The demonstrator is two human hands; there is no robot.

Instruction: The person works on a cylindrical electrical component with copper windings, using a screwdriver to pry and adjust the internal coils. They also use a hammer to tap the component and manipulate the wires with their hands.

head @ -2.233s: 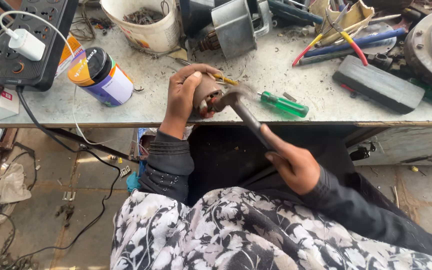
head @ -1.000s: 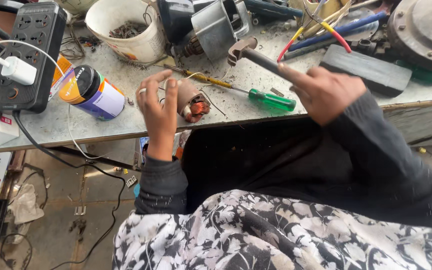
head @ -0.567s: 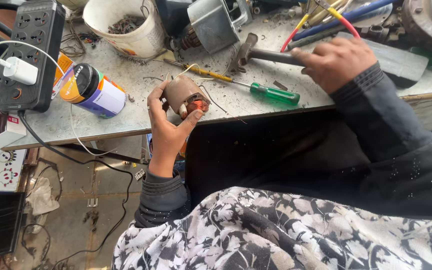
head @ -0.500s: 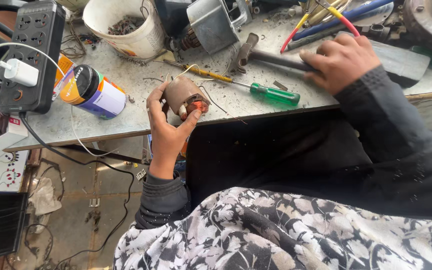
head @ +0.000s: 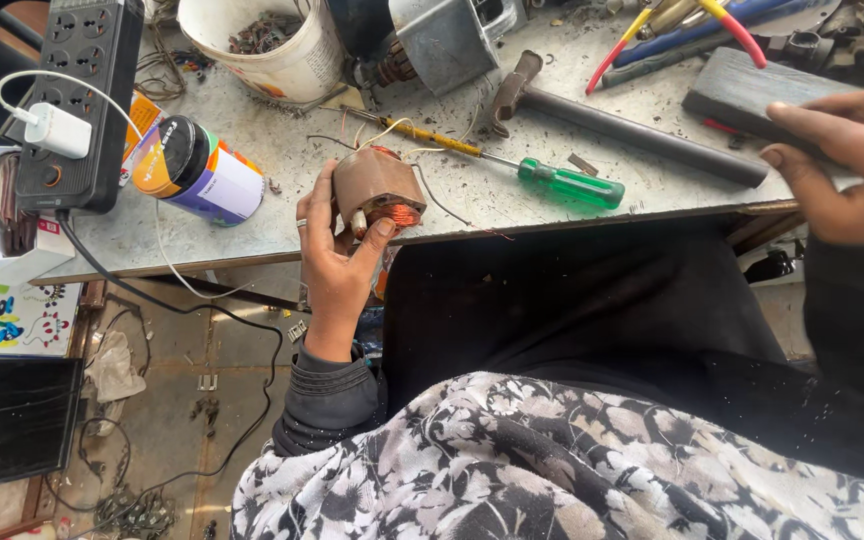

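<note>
left hand [head: 337, 262] closed around small motor coil [head: 377, 188], thumb and fingers wrapped on its brown casing, copper winding facing near side. coil held just above near edge of workbench [head: 282, 195], raised clear of the surface; thin wires trailing from it toward the far side.

right hand [head: 847, 165] at far right, fingers resting on dark flat block [head: 747, 95]; loose, partly curled, no firm hold visible, so grip cannot be told for certain.

changed since a second ago: hammer [head: 622, 120] released, now lying flat on the bench between coil and block, head toward the far left, handle running right. striking stopped; coil lifted from the bench and turned up for inspection. judged: hammering phase over, checking phase in hand.

green-handled screwdriver [head: 542, 175] lying just near side of hammer, apart from both hands. tin can [head: 197, 170] on its side left of coil. white bucket [head: 272, 45] of scrap at far left; power strip [head: 82, 95] with white plug at left edge.
</note>
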